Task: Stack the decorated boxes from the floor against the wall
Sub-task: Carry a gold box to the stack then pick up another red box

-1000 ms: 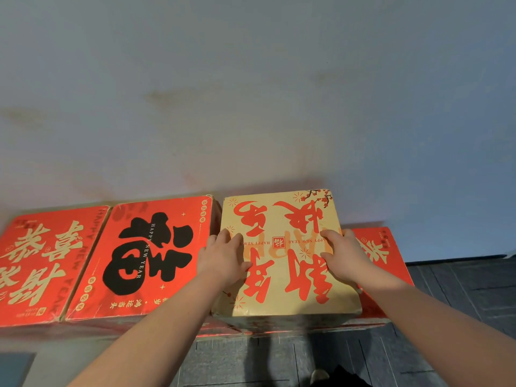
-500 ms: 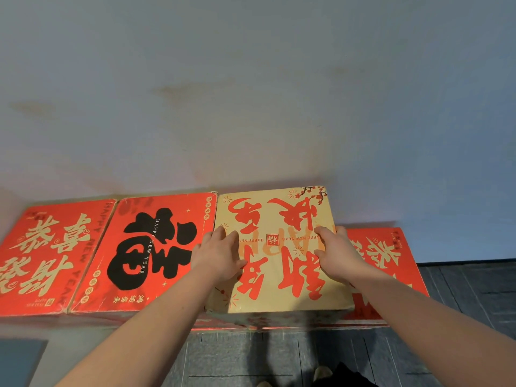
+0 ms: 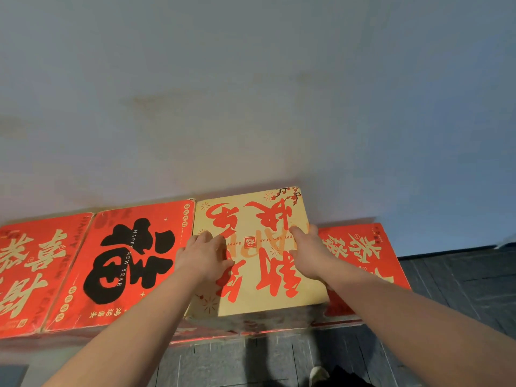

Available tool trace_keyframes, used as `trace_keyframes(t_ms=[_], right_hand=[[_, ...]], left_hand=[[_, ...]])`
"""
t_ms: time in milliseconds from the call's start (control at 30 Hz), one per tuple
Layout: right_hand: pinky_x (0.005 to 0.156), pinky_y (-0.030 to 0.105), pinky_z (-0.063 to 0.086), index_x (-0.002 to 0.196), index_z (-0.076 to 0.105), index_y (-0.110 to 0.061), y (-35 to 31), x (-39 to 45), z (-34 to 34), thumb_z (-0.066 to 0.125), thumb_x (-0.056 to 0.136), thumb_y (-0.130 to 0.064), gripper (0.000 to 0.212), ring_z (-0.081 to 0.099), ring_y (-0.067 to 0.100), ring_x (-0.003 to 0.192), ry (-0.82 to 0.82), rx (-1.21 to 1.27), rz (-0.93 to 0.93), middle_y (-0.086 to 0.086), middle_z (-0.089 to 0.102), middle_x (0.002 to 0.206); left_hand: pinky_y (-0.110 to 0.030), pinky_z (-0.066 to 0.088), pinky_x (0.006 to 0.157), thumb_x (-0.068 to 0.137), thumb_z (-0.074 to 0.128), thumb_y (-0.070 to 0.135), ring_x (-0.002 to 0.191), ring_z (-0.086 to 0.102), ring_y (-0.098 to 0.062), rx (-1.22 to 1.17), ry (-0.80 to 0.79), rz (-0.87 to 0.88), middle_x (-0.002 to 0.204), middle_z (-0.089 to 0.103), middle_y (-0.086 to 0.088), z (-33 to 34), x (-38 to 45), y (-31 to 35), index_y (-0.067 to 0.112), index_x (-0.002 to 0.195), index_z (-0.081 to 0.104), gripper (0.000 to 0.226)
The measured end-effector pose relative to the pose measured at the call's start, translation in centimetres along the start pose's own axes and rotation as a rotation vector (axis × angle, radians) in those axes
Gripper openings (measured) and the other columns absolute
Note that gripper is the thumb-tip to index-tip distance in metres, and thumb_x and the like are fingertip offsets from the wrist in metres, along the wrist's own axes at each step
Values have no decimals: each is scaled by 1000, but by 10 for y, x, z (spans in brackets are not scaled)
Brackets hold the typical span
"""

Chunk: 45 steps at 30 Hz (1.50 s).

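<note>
We press our left hand (image 3: 201, 254) and right hand (image 3: 308, 251), fingers flat, on the yellow box (image 3: 251, 219) against the wall (image 3: 251, 107).

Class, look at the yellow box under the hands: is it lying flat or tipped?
Flat. The yellow box lies printed face up, level with the red box beside it, both hands pressing on top.

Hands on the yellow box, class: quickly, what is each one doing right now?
Left hand: open, fingers flat on the yellow box top.
Right hand: open, pressing flat on the same box.
</note>
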State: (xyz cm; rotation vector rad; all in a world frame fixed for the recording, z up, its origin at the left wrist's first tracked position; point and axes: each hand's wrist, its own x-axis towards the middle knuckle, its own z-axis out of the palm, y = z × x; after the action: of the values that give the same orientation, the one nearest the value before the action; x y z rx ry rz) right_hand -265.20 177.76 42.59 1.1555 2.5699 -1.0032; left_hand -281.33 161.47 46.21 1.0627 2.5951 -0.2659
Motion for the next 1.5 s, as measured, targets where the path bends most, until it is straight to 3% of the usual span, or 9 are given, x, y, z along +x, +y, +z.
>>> trace_keyframes(t_ms=[167, 400, 733, 1100, 1300, 1500], right_hand=[[107, 39, 41, 148, 26, -23, 2, -7, -10, 51, 98, -27, 56, 43, 31, 128, -18, -12, 8, 10, 25, 147], [107, 37, 37, 146, 34, -15, 5, -54, -31, 51, 98, -30, 53, 44, 32, 128, 119, -62, 66, 15, 40, 142], [103, 36, 38, 138, 45, -12, 99, -216, -44, 53, 95, -35, 49, 44, 32, 125, 268, -19, 365, 18, 49, 130], [107, 42, 38, 146, 35, -20, 261, -483, -19, 48, 98, -39, 54, 40, 31, 132, 497, 141, 755, 12, 40, 142], [103, 42, 42, 141, 39, -19, 360, -701, 50, 49, 96, -41, 51, 45, 31, 126, 585, 290, 1038, 12, 44, 136], [110, 42, 34, 147, 31, -19, 418, -887, 113, 47, 98, -41, 56, 34, 35, 136, 631, 419, 1339, 18, 35, 146]], left_hand=[[-50, 34, 105, 85, 48, 64, 138, 29, -28, 49, 7, 63, 151, 31, -3, -9, 0, 6, 33, 142, 33, 67], [-51, 35, 106, 87, 44, 65, 138, 29, -28, 121, 37, 239, 153, 29, -4, -29, -3, 26, 31, 144, 31, 68], [-48, 35, 105, 89, 42, 63, 136, 31, -29, 274, 53, 748, 149, 32, -4, -35, -69, 170, 29, 144, 33, 65], [-46, 28, 108, 91, 42, 61, 140, 23, -27, 502, 86, 1210, 152, 26, -4, 1, -287, 394, 30, 147, 28, 65], [-47, 24, 112, 90, 43, 60, 142, 17, -25, 652, 84, 1447, 156, 20, 2, 84, -472, 525, 33, 148, 25, 66], [-46, 24, 112, 89, 43, 62, 144, 15, -25, 710, 55, 1685, 158, 15, 3, 160, -644, 615, 35, 149, 23, 68]])
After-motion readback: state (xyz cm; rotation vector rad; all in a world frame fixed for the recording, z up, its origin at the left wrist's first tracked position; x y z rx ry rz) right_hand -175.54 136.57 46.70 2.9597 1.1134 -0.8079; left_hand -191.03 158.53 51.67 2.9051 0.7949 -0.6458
